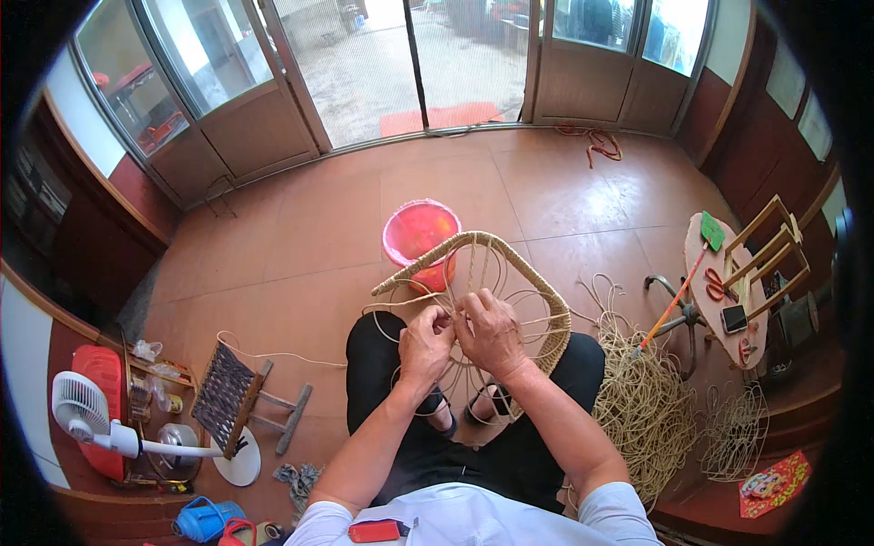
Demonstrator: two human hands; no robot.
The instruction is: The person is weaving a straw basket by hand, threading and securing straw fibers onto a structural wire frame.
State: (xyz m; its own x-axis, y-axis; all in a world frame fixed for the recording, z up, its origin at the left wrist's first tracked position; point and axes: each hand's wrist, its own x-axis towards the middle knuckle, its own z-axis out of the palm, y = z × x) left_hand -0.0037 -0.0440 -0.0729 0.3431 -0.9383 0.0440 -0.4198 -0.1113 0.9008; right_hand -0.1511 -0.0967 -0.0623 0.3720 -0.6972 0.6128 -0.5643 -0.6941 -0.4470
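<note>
Head: left hand [424,348], right hand [492,334] pinched on curved tan woven frame [557,320]; tangled beige cord [642,419] lower-right could snag.

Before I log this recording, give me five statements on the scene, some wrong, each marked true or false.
1. The left hand and right hand are close together at the woven frame. True.
2. The bucket beyond the frame is blue. False: the bucket is pinkish red.
3. A tangled pile of cord lies on the floor to the person's right. True.
4. The white fan stands on the person's right. False: the white fan is on the left.
5. The red-handled scissors lie on the floor beside the bucket. False: the red-handled scissors lie on the small table at the right.
</note>
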